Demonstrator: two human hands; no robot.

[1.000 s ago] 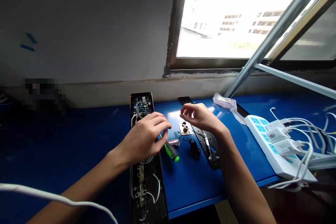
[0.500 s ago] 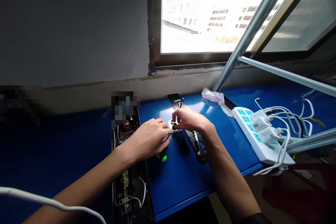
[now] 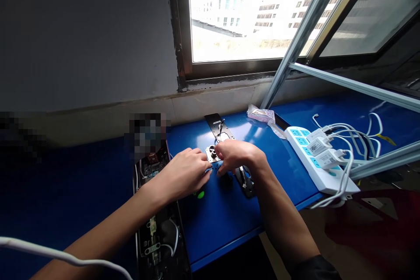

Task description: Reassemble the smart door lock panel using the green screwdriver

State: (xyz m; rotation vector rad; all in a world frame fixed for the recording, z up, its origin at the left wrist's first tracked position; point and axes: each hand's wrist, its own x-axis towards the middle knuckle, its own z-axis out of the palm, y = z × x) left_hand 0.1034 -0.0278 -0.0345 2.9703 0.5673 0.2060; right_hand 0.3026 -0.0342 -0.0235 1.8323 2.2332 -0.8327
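A small pale circuit board point(image 3: 208, 156) with dark round parts on it lies on the blue table. My left hand point(image 3: 190, 169) is at its near left corner, fingers curled and tips together; whatever they grip is too small to make out. On the other side, my right hand point(image 3: 241, 155) has thumb and forefinger apart, over several tiny dark pieces point(image 3: 216, 167) in front of the board. Beneath the left hand shows the bright green end of a dark handle point(image 3: 201, 194). A long black panel point(image 3: 215, 120) with cables runs behind and under my right hand.
An open black case point(image 3: 183, 245) with wiring stands left of the work spot. To the right are a white power strip point(image 3: 341, 187) with chargers, a plastic packet point(image 3: 261, 114) and a metal frame bar point(image 3: 297, 48). A white cable point(image 3: 65, 257) crosses the lower left.
The fingers of my right hand have come off the board's round parts, spread, and lowered toward the tiny pieces in front. My left hand stays by the board. The view has shifted slightly.
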